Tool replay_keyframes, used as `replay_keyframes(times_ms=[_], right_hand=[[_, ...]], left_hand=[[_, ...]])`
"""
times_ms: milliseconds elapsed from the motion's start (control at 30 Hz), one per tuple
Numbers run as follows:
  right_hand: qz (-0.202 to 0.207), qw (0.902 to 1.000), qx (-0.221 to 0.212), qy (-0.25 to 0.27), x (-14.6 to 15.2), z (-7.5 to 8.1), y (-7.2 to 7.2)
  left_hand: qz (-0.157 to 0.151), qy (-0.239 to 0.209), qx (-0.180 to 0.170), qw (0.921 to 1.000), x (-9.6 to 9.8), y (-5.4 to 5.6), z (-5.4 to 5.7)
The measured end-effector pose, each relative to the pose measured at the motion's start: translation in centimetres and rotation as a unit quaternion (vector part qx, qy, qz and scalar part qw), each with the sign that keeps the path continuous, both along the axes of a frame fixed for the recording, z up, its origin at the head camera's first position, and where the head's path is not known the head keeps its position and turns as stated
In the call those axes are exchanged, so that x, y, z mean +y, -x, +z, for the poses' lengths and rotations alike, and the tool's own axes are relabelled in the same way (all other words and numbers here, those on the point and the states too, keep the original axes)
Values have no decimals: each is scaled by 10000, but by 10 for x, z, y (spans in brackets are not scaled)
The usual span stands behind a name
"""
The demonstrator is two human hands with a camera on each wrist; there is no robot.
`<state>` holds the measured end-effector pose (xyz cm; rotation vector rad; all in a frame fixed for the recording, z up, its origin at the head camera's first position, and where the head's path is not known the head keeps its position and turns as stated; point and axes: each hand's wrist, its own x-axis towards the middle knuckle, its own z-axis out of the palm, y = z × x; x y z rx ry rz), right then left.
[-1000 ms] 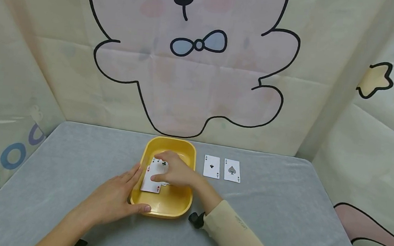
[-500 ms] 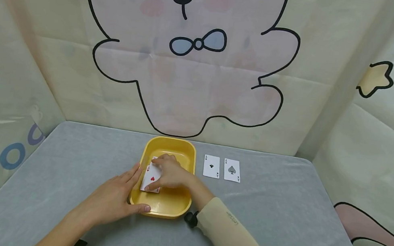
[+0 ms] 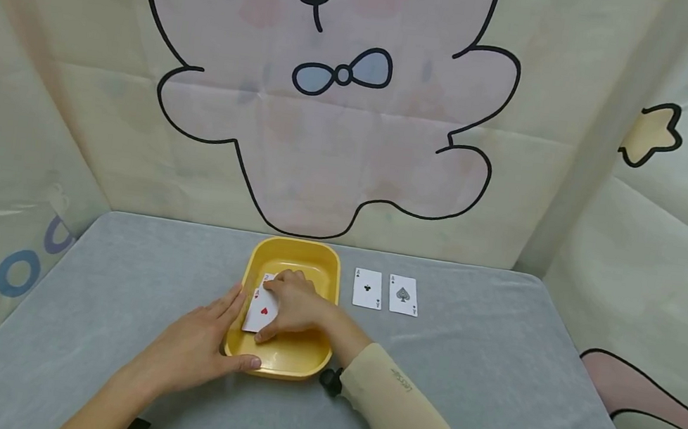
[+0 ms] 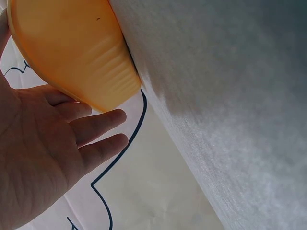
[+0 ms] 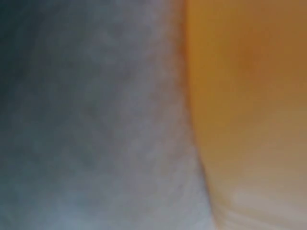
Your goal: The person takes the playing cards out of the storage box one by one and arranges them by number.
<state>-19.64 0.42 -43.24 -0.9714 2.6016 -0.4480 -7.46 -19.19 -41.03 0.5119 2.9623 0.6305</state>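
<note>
Left hand point(image 3: 199, 339): splayed, touching tray point(image 3: 282, 363) | right hand point(image 3: 298, 303): arched over cards point(image 3: 256, 314) (grip unclear)

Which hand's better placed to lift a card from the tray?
Right, likely: the right hand has fingers and thumb at the cards inside the yellow tray; the left hand touches its rim.

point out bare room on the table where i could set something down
The gray tabletop is bare right of the ace of spades, out to its right edge, and left of the yellow tray, beyond the left hand. It's crowded mid-tray, where the right hand spans the cards.
</note>
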Motion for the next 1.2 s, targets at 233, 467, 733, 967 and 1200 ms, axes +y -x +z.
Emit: replay_keyframes(times_ms=[233,467,733,967,1200], right_hand=[[-13,9999,92,-113,-1,-3,-1],[-13,9998,120,-184,-1,-3,-2],[-83,9998,53,-143,-3,-1,-5],[-182,9998,-101,9,-2,-1,-4],[-173,9992,-56,349,4,9,-3]], left_hand=[[1,7,16,10000,0,1,0],[-17,9,34,10000,0,1,0],[6,-55,7,10000,0,1,1],[-17,-17,-7,10000,0,1,1],[16,-117,23,9999,-1,0,1]])
